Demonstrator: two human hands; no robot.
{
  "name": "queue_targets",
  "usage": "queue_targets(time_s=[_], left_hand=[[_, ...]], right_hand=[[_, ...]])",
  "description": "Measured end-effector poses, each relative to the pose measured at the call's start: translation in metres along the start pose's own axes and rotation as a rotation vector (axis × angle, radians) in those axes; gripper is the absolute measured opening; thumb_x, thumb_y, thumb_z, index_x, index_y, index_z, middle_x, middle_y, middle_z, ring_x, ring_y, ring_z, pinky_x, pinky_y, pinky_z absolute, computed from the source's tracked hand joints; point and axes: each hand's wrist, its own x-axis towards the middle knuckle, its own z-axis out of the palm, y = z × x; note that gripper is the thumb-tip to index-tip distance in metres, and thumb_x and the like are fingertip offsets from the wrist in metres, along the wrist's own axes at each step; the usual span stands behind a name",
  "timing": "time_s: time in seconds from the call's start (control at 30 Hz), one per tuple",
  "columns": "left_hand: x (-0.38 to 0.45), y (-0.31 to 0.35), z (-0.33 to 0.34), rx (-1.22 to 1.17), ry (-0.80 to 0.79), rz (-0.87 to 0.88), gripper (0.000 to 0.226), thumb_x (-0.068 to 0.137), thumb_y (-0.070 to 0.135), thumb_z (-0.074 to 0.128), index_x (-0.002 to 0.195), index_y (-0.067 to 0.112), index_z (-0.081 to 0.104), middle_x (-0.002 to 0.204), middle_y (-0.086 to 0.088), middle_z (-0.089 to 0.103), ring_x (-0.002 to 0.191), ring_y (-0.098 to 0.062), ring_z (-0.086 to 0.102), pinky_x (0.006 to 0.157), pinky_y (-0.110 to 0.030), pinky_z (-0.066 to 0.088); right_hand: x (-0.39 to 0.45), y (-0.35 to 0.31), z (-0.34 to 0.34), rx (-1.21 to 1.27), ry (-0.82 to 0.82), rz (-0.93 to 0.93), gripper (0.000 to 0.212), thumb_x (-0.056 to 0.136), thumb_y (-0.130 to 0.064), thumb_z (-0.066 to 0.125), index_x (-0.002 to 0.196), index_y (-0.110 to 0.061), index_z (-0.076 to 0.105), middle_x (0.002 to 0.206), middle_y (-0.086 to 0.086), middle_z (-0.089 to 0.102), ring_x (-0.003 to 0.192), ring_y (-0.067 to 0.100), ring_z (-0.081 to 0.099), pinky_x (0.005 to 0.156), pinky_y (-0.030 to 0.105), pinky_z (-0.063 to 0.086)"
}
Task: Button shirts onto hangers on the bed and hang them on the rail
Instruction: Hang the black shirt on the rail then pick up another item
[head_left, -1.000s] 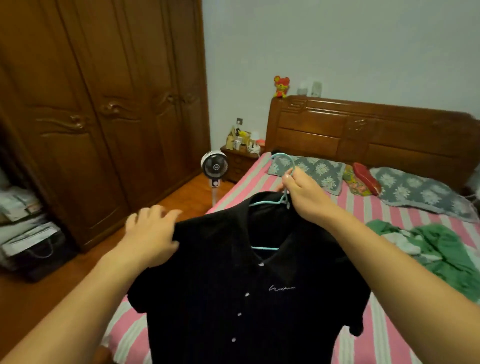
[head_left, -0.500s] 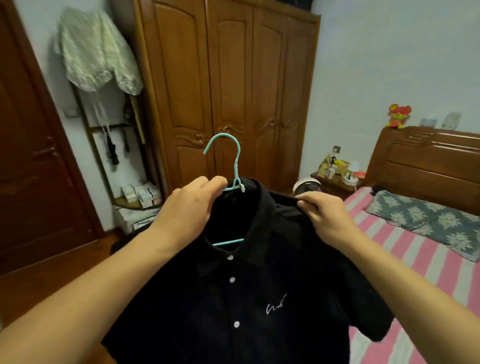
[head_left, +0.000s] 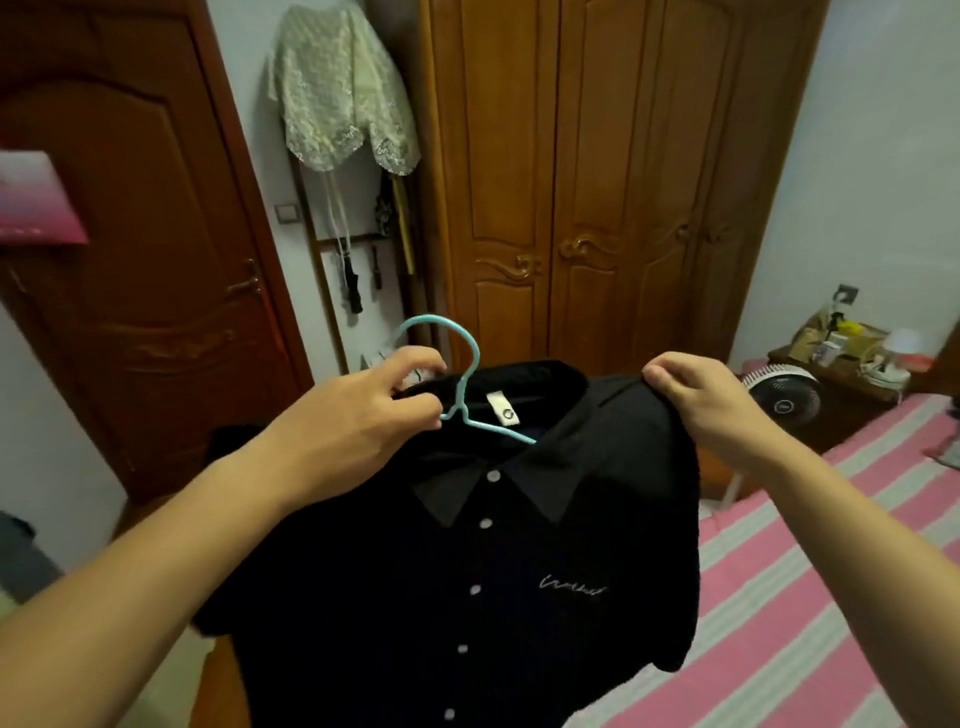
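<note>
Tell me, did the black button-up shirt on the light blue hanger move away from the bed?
Yes. The black button-up shirt on its light blue hanger was over the pink striped bed; now it hangs left of it, facing the wooden wardrobe.

I hold the shirt (head_left: 467, 545) up on its hanger (head_left: 457, 384), between my left hand (head_left: 358, 421) and right hand (head_left: 711, 400). Behind it stands the wardrobe (head_left: 597, 182), the door (head_left: 145, 249) to its left. The bed (head_left: 810, 587) lies to my right, the fan (head_left: 779, 397) and nightstand (head_left: 841, 379) beyond it.
</note>
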Motion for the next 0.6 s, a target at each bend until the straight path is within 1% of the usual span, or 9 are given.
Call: queue_targets(time_s=[0.07, 0.13, 0.2, 0.27, 0.33, 0.4, 0.5, 0.53, 0.6], left_hand=[[-0.006, -0.014, 0.006, -0.093, 0.101, -0.156, 0.019, 0.1, 0.036, 0.051, 0.093, 0.02, 0.058, 0.139, 0.0, 0.045, 0.088, -0.025, 0.066, 0.064, -0.043, 0.057], [-0.011, -0.034, 0.016, -0.148, 0.162, -0.375, 0.024, 0.102, 0.042, 0.045, 0.093, 0.024, 0.058, 0.123, 0.009, 0.05, 0.088, -0.026, 0.064, 0.072, -0.047, 0.055], [-0.017, -0.056, 0.028, -0.102, 0.151, -0.535, 0.027, 0.103, 0.046, 0.039, 0.092, 0.028, 0.055, 0.102, 0.011, 0.052, 0.089, -0.026, 0.061, 0.075, -0.048, 0.053], [-0.026, -0.075, 0.038, -0.081, 0.141, -0.661, 0.025, 0.102, 0.046, 0.04, 0.09, 0.028, 0.053, 0.09, 0.009, 0.052, 0.085, -0.024, 0.058, 0.074, -0.047, 0.052], [-0.037, -0.092, 0.043, -0.119, 0.172, -0.763, 0.019, 0.101, 0.038, 0.049, 0.088, 0.027, 0.057, 0.087, 0.009, 0.052, 0.084, -0.019, 0.056, 0.077, -0.047, 0.051], [-0.045, -0.108, 0.043, -0.126, 0.18, -0.844, 0.016, 0.1, 0.032, 0.057, 0.087, 0.025, 0.064, 0.089, 0.009, 0.051, 0.085, -0.014, 0.055, 0.08, -0.043, 0.05], [-0.059, -0.12, 0.036, -0.092, 0.234, -0.933, 0.01, 0.097, 0.023, 0.066, 0.088, 0.024, 0.07, 0.092, 0.01, 0.052, 0.087, -0.004, 0.055, 0.083, -0.025, 0.046], [-0.061, -0.12, 0.032, -0.074, 0.269, -0.946, 0.008, 0.096, 0.019, 0.068, 0.09, 0.022, 0.072, 0.091, 0.013, 0.052, 0.088, -0.001, 0.055, 0.084, -0.017, 0.042], [-0.065, -0.119, 0.025, -0.045, 0.317, -0.959, 0.005, 0.093, 0.015, 0.071, 0.092, 0.016, 0.076, 0.091, 0.018, 0.05, 0.089, 0.004, 0.055, 0.085, -0.006, 0.037]], right_hand=[[0.027, 0.005, 0.022, 0.005, -0.146, 0.084, 0.029, 0.106, -0.041, 0.044, 0.098, -0.027, 0.068, 0.102, -0.001, 0.069, 0.104, 0.022, 0.063, 0.091, 0.041, 0.046], [0.044, 0.003, 0.041, 0.206, -0.274, 0.171, 0.056, 0.098, -0.065, 0.033, 0.13, -0.028, 0.062, 0.129, -0.002, 0.063, 0.125, 0.018, 0.055, 0.111, 0.043, 0.039], [0.058, 0.002, 0.058, 0.454, -0.372, 0.202, 0.071, 0.086, -0.082, 0.04, 0.136, -0.036, 0.059, 0.135, -0.007, 0.063, 0.128, 0.013, 0.055, 0.111, 0.044, 0.039], [0.07, 0.002, 0.076, 0.444, -0.43, 0.035, 0.046, 0.088, -0.065, 0.059, 0.122, -0.036, 0.069, 0.121, -0.01, 0.071, 0.117, 0.008, 0.063, 0.103, 0.04, 0.048], [0.091, 0.007, 0.101, 0.288, -0.273, -0.117, 0.019, 0.095, -0.033, 0.064, 0.11, -0.031, 0.075, 0.104, -0.01, 0.073, 0.102, 0.004, 0.067, 0.094, 0.044, 0.054], [0.114, 0.006, 0.127, 0.306, -0.124, -0.146, 0.018, 0.096, -0.019, 0.064, 0.106, -0.026, 0.077, 0.097, -0.007, 0.069, 0.094, 0.006, 0.066, 0.087, 0.05, 0.056], [0.152, -0.015, 0.161, 0.18, -0.051, -0.397, 0.019, 0.094, -0.018, 0.066, 0.108, -0.023, 0.076, 0.1, -0.006, 0.063, 0.095, 0.012, 0.06, 0.084, 0.044, 0.055], [0.163, -0.026, 0.174, 0.125, -0.089, -0.509, 0.025, 0.094, -0.025, 0.065, 0.118, -0.023, 0.072, 0.108, -0.007, 0.06, 0.104, 0.014, 0.057, 0.091, 0.04, 0.051], [0.183, -0.057, 0.196, 0.051, -0.319, -0.627, 0.045, 0.097, -0.042, 0.058, 0.14, -0.029, 0.053, 0.124, -0.014, 0.05, 0.12, 0.008, 0.046, 0.103, 0.03, 0.039]])
